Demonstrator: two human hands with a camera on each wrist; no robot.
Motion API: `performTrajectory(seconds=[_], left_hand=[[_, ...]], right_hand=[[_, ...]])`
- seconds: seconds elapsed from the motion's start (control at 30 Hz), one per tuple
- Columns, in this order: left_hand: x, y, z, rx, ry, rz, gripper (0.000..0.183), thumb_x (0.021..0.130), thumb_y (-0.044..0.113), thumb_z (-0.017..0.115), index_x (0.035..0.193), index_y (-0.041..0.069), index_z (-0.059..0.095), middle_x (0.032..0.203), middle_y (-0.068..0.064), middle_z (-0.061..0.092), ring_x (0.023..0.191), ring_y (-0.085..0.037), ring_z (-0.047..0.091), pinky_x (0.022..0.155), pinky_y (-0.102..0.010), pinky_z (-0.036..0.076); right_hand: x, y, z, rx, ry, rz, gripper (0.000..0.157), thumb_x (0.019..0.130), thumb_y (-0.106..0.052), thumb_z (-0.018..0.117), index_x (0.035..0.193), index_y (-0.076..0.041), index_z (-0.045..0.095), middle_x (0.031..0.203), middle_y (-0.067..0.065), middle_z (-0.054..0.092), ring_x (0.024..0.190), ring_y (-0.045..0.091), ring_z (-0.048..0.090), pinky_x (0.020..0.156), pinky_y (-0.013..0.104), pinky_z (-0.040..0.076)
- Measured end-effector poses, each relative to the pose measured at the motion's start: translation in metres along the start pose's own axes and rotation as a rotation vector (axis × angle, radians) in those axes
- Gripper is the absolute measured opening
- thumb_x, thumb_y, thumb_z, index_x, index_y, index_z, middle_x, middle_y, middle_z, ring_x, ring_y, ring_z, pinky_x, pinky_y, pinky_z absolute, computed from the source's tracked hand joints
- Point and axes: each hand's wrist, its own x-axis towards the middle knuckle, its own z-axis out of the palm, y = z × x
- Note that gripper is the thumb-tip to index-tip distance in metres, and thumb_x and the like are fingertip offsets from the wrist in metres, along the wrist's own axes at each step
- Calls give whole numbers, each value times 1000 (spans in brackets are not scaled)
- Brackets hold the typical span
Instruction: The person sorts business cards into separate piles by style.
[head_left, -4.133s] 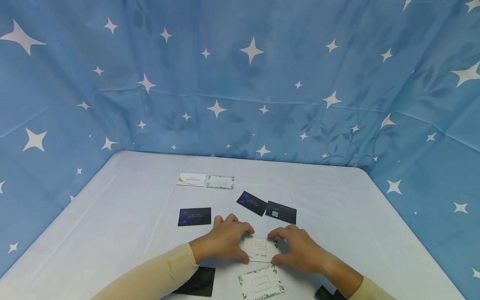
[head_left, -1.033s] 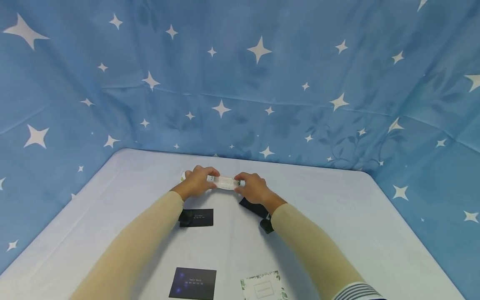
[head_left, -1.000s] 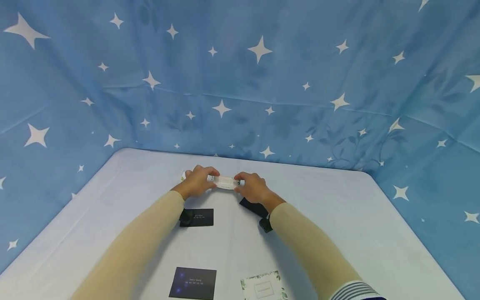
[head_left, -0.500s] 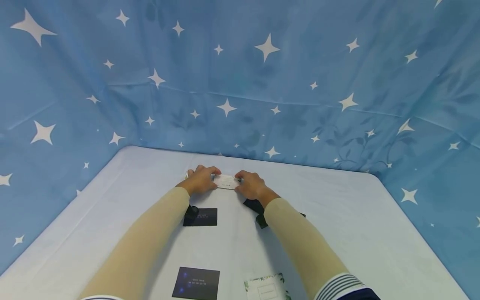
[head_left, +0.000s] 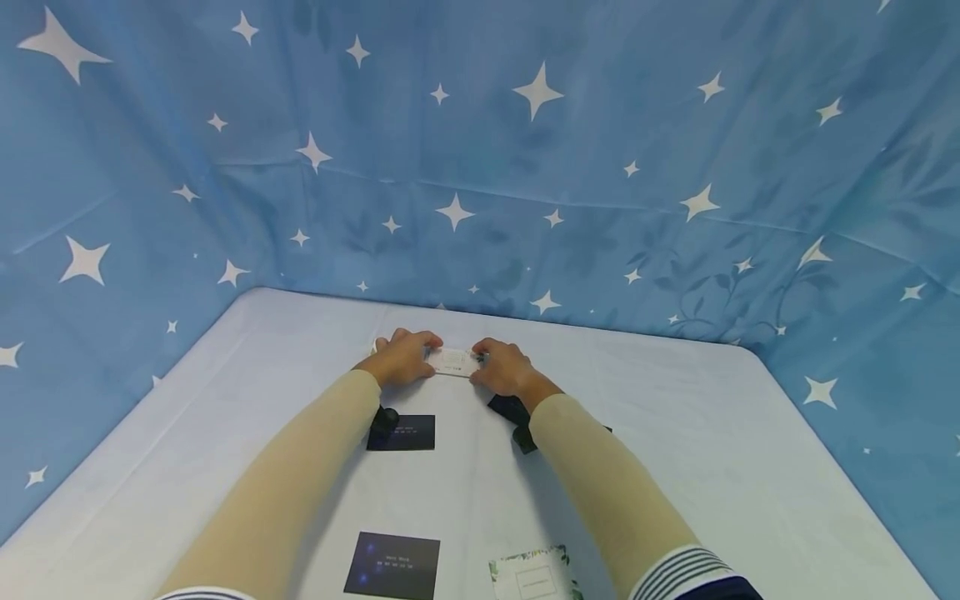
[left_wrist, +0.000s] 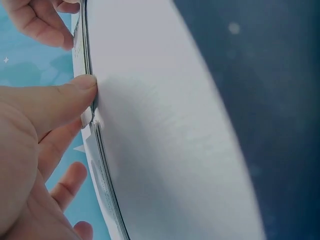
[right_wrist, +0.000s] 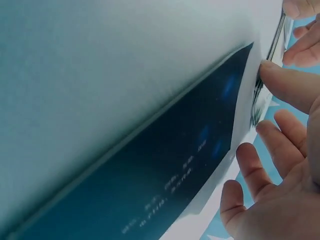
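At the far side of the table, a stack of white leaf-bordered business cards point(head_left: 453, 362) lies between both hands. My left hand point(head_left: 402, 358) pinches its left end, the thumb point(left_wrist: 82, 90) on the near edge in the left wrist view. My right hand point(head_left: 506, 368) holds the other end between thumb and fingers. Several thin card edges show in that stack. Right beside it, a second stack of white cards point(left_wrist: 107, 180) sits under the left hand, mostly hidden in the head view. A dark blue card point(right_wrist: 175, 150) lies under the right wrist.
Another dark card point(head_left: 411, 432) lies below the left wrist, partly covered by a black wrist device point(head_left: 386, 419). Nearer the front are a dark card point(head_left: 393, 565) and a leaf-bordered white card point(head_left: 534, 575). A blue star-patterned curtain point(head_left: 480, 167) hangs behind the white table point(head_left: 637, 400).
Both hands have carried the white card from mid-table to the far side. Over the last second it has come down onto the leaf-bordered card there, and the hands have stayed nearly still.
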Motion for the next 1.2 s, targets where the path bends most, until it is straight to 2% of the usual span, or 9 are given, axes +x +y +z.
performTrajectory(seconds=[0.23, 0.4, 0.67, 0.87, 0.93, 1.07, 1.2], left_hand=[[-4, 1, -1, -58, 15, 52, 53, 94, 29, 71, 143, 18, 54, 146, -3, 53, 135, -34, 35, 106, -61, 18], [-18, 8, 5, -150, 0, 107, 59, 93, 33, 73, 146, 17, 52, 146, -4, 52, 137, -34, 36, 108, -68, 12], [-68, 32, 26, -288, -26, 254, 60, 91, 32, 75, 144, 14, 55, 141, 2, 57, 130, -28, 48, 106, -68, 17], [-110, 49, 38, -353, -88, 291, 53, 86, 33, 80, 134, 17, 62, 130, 8, 60, 123, -25, 50, 102, -62, 29], [-122, 52, 42, -354, -117, 305, 53, 85, 34, 81, 133, 19, 63, 128, 9, 60, 122, -24, 50, 103, -64, 26], [-136, 56, 49, -369, -149, 337, 51, 85, 35, 81, 130, 19, 64, 128, 10, 61, 123, -24, 51, 105, -70, 18], [-142, 57, 52, -377, -152, 341, 50, 84, 34, 82, 129, 18, 66, 126, 9, 63, 123, -25, 52, 104, -69, 18]], right_hand=[[-15, 10, -11, 142, -18, -49, 59, 92, -27, 74, 145, -14, 52, 149, 8, 49, 134, 29, 44, 110, 49, 34], [-38, 22, -15, 224, -35, -95, 60, 90, -26, 77, 143, -15, 54, 145, 4, 52, 130, 28, 47, 104, 47, 41], [-96, 38, -14, 253, -75, -208, 57, 84, -27, 82, 135, -16, 61, 133, 0, 60, 123, 27, 52, 104, 51, 39], [-150, 50, -11, 211, -148, -288, 53, 82, -33, 84, 130, -20, 65, 129, -9, 61, 121, 24, 52, 102, 55, 39], [-167, 53, -10, 197, -176, -319, 51, 82, -35, 83, 129, -22, 66, 126, -14, 61, 118, 20, 53, 100, 54, 41], [-198, 59, -8, 199, -251, -358, 45, 82, -38, 82, 125, -29, 68, 119, -22, 60, 115, 10, 53, 101, 46, 42], [-220, 63, -6, 213, -347, -396, 37, 83, -38, 82, 118, -33, 71, 111, -24, 58, 107, 2, 52, 97, 33, 43]])
